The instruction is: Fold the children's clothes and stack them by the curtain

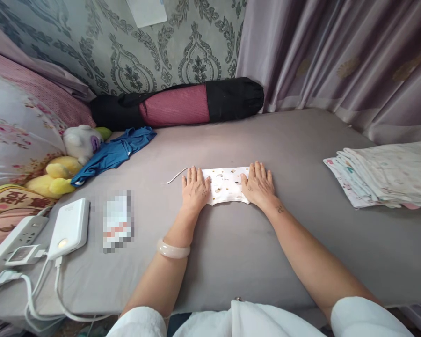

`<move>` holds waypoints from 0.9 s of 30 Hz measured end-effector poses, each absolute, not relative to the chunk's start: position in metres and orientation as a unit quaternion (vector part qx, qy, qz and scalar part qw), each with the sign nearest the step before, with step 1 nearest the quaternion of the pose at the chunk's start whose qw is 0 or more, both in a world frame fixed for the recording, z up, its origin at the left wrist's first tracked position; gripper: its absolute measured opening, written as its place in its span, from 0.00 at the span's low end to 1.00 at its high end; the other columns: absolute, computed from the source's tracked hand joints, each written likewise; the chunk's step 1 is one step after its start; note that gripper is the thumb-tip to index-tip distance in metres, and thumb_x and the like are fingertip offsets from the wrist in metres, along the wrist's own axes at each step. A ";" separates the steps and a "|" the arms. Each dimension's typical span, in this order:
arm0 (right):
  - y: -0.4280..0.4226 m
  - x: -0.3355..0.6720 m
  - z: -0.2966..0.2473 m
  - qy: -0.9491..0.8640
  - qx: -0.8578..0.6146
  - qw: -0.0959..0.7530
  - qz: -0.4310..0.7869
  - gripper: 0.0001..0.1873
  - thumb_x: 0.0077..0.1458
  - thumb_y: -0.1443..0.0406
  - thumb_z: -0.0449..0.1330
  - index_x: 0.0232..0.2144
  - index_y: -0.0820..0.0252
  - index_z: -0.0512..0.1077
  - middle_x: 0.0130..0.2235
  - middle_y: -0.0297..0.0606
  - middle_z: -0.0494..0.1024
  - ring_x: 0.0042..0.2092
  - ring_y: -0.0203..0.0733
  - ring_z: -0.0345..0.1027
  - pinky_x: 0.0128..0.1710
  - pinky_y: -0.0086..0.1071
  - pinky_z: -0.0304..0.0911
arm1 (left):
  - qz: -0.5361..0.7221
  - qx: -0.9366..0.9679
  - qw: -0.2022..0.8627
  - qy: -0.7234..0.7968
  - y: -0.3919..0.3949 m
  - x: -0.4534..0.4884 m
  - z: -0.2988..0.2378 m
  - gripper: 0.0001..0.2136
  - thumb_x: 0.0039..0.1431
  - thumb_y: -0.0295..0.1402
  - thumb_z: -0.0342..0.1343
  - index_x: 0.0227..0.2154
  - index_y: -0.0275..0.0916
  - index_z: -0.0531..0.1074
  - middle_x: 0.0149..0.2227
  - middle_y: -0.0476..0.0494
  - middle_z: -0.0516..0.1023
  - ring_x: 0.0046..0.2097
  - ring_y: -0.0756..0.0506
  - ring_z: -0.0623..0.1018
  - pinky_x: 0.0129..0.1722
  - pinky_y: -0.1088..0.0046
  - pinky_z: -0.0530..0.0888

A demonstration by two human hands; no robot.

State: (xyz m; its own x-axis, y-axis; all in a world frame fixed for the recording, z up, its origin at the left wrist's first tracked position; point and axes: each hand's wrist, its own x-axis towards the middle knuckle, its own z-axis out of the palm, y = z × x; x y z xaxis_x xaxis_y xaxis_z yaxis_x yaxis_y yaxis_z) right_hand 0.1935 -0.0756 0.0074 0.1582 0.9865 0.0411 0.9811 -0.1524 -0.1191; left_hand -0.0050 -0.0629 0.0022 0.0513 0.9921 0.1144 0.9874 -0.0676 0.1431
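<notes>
A small piece of folded white cloth (226, 185), printed with tiny brown and dark figures, lies flat on the grey bed sheet (228, 248). My left hand (195, 187) rests palm down on its left end, with the fingers stretched out. On the right end my right hand (258, 185) lies flat too, its fingers straight and a little apart. A thin white cord (177, 175) trails out on the sheet beyond my left fingers. What kind of cloth item it is, I cannot tell. The parts under my palms are hidden.
A stack of folded printed cloths (386, 175) lies at the right. Along the wall is a black and maroon roll bag (177, 104). To the left are a blue garment (115, 152), plush toys (59, 173), a white power bank (70, 227) with cables, a power strip (19, 243) and a blurred-out item (117, 222).
</notes>
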 end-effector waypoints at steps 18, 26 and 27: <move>-0.061 0.237 0.030 -0.586 -0.769 0.174 0.187 0.27 0.63 0.61 0.49 0.62 0.67 0.65 0.60 0.51 0.71 0.59 0.50 0.66 0.56 0.35 0.61 | 0.167 0.642 0.017 0.748 -0.062 -0.023 0.017 0.20 0.64 0.38 0.48 0.52 0.32 0.71 0.54 0.26 0.71 0.57 0.32 0.70 0.55 0.56 0.67; -0.065 0.278 0.032 -0.527 -0.798 0.158 0.246 0.16 0.59 0.61 0.56 0.41 0.61 0.80 0.42 0.40 0.83 0.41 0.41 0.74 0.34 0.25 0.60 | 0.123 0.586 0.099 0.795 -0.055 -0.052 0.024 0.18 0.61 0.45 0.50 0.39 0.38 0.79 0.51 0.28 0.74 0.56 0.31 0.70 0.53 0.56 0.66; -0.064 0.277 0.031 -0.524 -0.799 0.158 0.249 0.15 0.58 0.61 0.57 0.40 0.61 0.81 0.41 0.40 0.83 0.40 0.40 0.73 0.33 0.24 0.59 | 0.113 0.587 0.111 0.794 -0.053 -0.054 0.024 0.18 0.61 0.45 0.49 0.39 0.38 0.79 0.50 0.28 0.75 0.56 0.31 0.71 0.53 0.57 0.67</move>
